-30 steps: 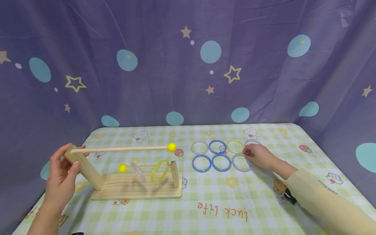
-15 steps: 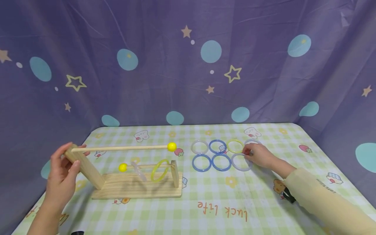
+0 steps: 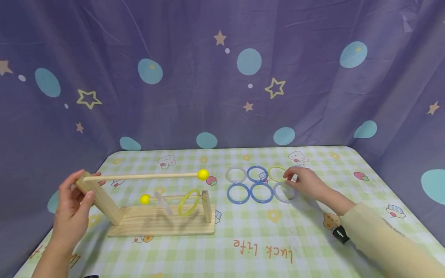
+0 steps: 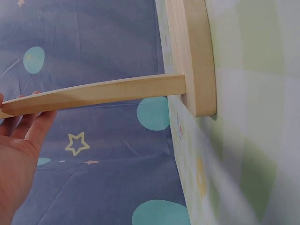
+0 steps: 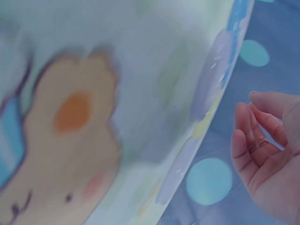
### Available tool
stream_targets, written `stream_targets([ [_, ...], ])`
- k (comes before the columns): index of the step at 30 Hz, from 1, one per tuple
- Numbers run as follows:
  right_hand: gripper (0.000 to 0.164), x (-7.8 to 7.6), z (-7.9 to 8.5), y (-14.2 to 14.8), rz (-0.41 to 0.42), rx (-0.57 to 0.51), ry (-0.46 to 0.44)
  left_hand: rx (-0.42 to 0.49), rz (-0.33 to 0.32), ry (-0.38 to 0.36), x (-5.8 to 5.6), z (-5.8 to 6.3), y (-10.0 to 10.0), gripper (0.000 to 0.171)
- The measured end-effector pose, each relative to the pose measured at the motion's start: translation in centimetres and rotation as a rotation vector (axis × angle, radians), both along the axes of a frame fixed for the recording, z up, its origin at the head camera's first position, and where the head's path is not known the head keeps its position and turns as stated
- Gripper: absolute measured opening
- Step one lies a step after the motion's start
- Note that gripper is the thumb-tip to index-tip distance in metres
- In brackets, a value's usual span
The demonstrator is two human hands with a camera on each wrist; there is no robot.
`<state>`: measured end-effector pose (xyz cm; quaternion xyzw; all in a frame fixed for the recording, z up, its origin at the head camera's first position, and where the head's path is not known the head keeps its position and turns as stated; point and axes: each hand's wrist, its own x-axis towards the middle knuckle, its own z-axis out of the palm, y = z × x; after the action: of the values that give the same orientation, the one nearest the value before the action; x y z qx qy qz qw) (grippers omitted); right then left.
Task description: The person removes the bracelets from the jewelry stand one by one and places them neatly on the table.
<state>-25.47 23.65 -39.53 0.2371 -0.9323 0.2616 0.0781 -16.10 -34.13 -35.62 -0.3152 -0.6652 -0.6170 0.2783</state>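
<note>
My left hand [image 3: 73, 212] grips the top of the tall upright of a wooden ring stand [image 3: 160, 224], thumb on the near side and fingers behind. The left wrist view shows the upright [image 4: 117, 90] against the fingers. Two rods with yellow ball ends reach out from the stand; a clear ring [image 3: 163, 203] and a yellow-green ring [image 3: 189, 202] hang on the lower rod. Over on the right, my right hand [image 3: 307, 183] hovers over a pale clear ring [image 3: 283, 197] beside a yellow ring [image 3: 277, 173]. Its fingers are loosely bent, and nothing shows between them in the right wrist view.
Blue rings [image 3: 238, 193] and another clear ring [image 3: 236, 175] lie in two rows at mid-table. A checked cloth [image 3: 208, 255] covers the table, with a purple patterned curtain [image 3: 208, 96] behind. A small black object [image 3: 340, 234] shows beside the right sleeve.
My right hand has risen slightly, and a gap shows between thumb and forefinger. The far right clear ring is now mostly hidden behind it. The left hand and stand stay put.
</note>
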Motion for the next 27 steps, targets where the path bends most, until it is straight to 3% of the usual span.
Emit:
stream_targets([
  [12,0.014,2.8,1.3,-3.4,0.115,-0.141,-0.025,0.041,-0.032,-0.006,0.0,-0.1,0.1,0.055],
  [19,0.015,4.2,1.7,-6.0,0.222,-0.221,-0.014,0.001,0.041,-0.027,0.2,-0.1,0.0,0.054],
  [27,0.013,5.9,2.3,-8.9,0.305,-0.295,-0.065,0.028,-0.023,-0.009,0.0,-0.1,0.1,0.054],
])
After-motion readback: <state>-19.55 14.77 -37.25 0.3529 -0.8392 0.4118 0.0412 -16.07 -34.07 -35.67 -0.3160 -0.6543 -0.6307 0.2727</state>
